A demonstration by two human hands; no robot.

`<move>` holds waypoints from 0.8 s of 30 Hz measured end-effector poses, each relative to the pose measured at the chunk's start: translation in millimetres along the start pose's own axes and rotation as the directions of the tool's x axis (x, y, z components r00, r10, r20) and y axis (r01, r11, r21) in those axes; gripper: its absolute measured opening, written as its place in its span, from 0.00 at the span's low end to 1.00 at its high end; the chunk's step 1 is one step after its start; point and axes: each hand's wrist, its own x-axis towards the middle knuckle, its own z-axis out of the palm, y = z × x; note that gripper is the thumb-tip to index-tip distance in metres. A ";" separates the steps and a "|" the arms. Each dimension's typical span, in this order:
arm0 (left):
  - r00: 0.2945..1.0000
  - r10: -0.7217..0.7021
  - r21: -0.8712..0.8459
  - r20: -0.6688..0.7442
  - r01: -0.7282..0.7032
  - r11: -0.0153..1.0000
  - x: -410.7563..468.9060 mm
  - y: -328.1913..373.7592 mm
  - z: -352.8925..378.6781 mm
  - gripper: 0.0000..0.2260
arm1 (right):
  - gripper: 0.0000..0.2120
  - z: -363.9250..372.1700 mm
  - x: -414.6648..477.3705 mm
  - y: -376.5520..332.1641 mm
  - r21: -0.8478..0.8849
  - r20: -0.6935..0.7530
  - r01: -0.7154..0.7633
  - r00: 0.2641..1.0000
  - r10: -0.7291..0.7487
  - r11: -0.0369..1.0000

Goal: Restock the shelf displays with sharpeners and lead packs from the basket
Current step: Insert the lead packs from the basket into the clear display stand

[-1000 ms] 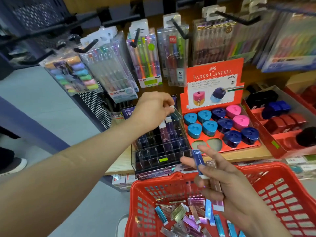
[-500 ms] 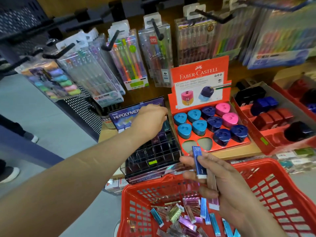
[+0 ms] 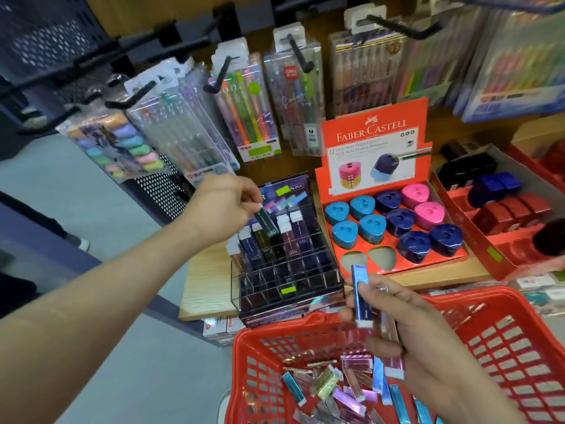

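Your left hand pinches a tilted green pack over the rack back row, your right hand grips spare packs; pushed in crooked, it could jam.

Lead rack left of sharpener display on shelf; basket in front; pen packs hanging behind.

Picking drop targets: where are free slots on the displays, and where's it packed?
Free: front rows of the clear rack, between its back row of lead packs and the basket; two wells at the front left of the sharpener tray. Crowded: that back row, under the green pack in the left hand, and the basket floor.
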 end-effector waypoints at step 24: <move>0.981 0.193 0.242 -0.001 -0.187 0.952 -4.2 -4.1 38.4 0.09 | 0.12 19.0 1.9 10.4 0.004 -0.027 0.042 0.999 -0.042 0.999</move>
